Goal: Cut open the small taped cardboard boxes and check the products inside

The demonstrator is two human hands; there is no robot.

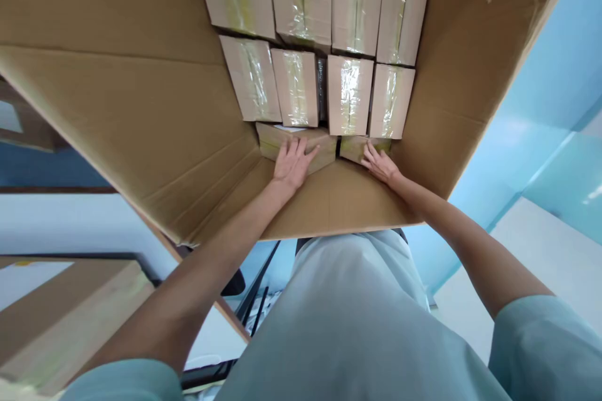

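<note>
Both my arms reach down into a large open cardboard carton point(155, 113). My left hand point(294, 166) lies with fingers stretched out on a small cardboard box point(322, 150) at the carton's near side; that box sits slightly askew. To its right, my right hand point(380, 163) rests its extended fingers on another small cardboard box point(350, 148). A narrow dark gap parts these two boxes. Beyond my hands, several taped boxes point(295, 88) stand in two rows, clear tape shining along their tops. A dark slot shows between two boxes in the nearer row.
At the lower left lies another cardboard box point(108, 301) with a white label. A further box point(23, 119) is at the far left. The carton's near wall point(329, 216) is close to my body. A light blue floor point(555, 94) extends on the right, with a white panel point(531, 276).
</note>
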